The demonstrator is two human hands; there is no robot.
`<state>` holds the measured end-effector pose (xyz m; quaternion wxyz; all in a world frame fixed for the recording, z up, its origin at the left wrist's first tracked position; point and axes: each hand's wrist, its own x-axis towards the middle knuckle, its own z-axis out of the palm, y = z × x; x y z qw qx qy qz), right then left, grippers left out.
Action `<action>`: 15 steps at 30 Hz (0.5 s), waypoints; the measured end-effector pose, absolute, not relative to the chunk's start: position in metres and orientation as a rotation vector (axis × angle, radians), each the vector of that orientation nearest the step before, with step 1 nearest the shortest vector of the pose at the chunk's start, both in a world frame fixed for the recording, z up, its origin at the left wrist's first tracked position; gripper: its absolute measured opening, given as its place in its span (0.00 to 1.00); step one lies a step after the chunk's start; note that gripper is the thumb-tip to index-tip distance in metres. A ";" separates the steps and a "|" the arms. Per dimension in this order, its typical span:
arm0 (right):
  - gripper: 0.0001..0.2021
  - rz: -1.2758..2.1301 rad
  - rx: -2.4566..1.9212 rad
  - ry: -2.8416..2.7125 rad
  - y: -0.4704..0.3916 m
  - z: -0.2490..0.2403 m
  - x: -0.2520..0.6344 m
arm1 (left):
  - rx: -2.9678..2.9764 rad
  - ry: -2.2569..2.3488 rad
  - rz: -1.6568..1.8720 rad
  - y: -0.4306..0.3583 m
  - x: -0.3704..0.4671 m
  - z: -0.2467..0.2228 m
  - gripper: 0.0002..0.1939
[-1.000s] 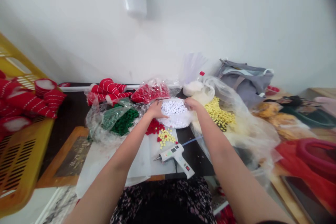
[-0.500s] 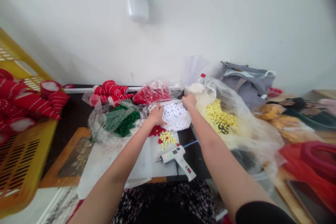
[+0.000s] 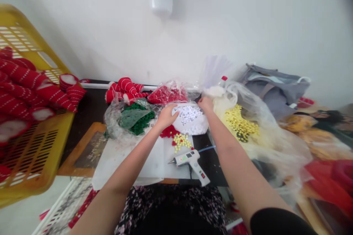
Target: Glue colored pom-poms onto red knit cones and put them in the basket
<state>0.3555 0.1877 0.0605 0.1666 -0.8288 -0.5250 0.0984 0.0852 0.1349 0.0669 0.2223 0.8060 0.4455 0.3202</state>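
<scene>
A clear plastic bag of small white pom-poms lies at the middle of the dark table, its mouth spread. At the bag's upper left edge, my left hand is closed on the plastic, thumb toward the pom-poms. My right hand pinches the upper right edge. Just in front are loose yellow pom-poms and red pom-poms. Nearer me, a white glue gun lies on a white sheet, nozzle pointing left.
Bags of green pom-poms, red pom-poms and yellow pom-poms surround the white ones. A yellow crate of red stitched fabric pieces stands left. A grey bag sits at back right, near a wooden-framed board's opposite side.
The view has turned slightly left, so things sit farther right. My left hand's fingers, spread over the bag's side before, are now drawn together at its edge. My right hand keeps its place.
</scene>
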 end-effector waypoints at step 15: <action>0.16 0.116 -1.339 -2.634 0.029 0.061 0.222 | 1.201 2.497 1.756 0.049 -0.178 0.058 0.09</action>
